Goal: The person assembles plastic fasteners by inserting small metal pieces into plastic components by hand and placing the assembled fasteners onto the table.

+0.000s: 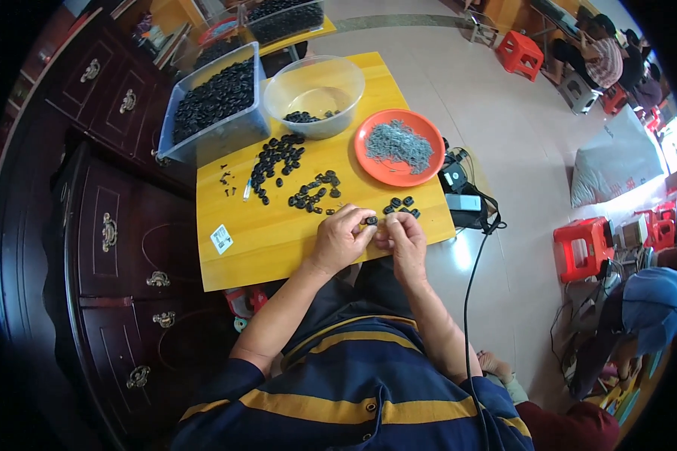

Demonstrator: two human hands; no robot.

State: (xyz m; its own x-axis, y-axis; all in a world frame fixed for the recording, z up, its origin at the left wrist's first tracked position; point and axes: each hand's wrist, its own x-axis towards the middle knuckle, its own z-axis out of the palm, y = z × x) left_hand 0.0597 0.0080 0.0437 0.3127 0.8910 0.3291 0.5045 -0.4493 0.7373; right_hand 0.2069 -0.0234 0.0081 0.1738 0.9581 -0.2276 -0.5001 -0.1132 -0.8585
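My left hand (338, 239) pinches a small black oval piece (371, 220) between thumb and fingertips, just above the near edge of the yellow table (256, 252). Right beside it, my right hand (404, 242) has its thumb and fingers pressed together; whatever they hold is too small to make out. Several loose black pieces (408, 201) lie just beyond the right hand. A loose cluster of black pieces (305, 201) lies beyond the left hand. An orange plate (362, 159) heaped with thin grey metal bits (400, 144) sits farther back on the right.
A blue-grey bin (218, 143) full of black pieces and a clear bowl (346, 120) stand at the back, near another pile of black pieces (278, 156). A white label (221, 239) lies at left. Dark cabinets (120, 225) flank the table; a black cable (470, 301) hangs at right.
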